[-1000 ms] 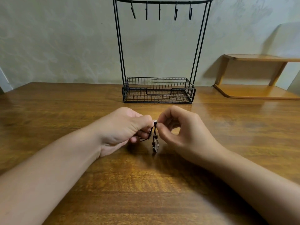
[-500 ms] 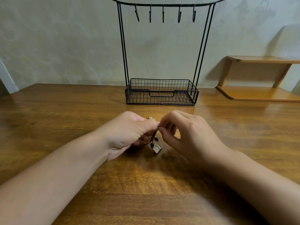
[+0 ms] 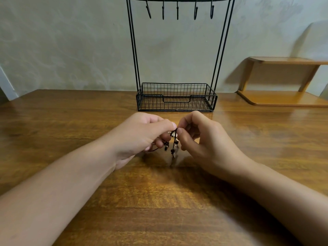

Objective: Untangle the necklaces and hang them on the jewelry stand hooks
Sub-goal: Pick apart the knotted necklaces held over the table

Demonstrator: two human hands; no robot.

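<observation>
Between both hands (image 3: 142,137) (image 3: 205,142), tangled necklaces (image 3: 173,145)

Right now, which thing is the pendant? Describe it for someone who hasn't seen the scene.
On the wooden table, in front of the black wire jewelry stand, the left hand and right hand pinch a tangle of dark cords. The pendant dangles below: a pale metallic piece, unlike the small dark beads beside it.
</observation>
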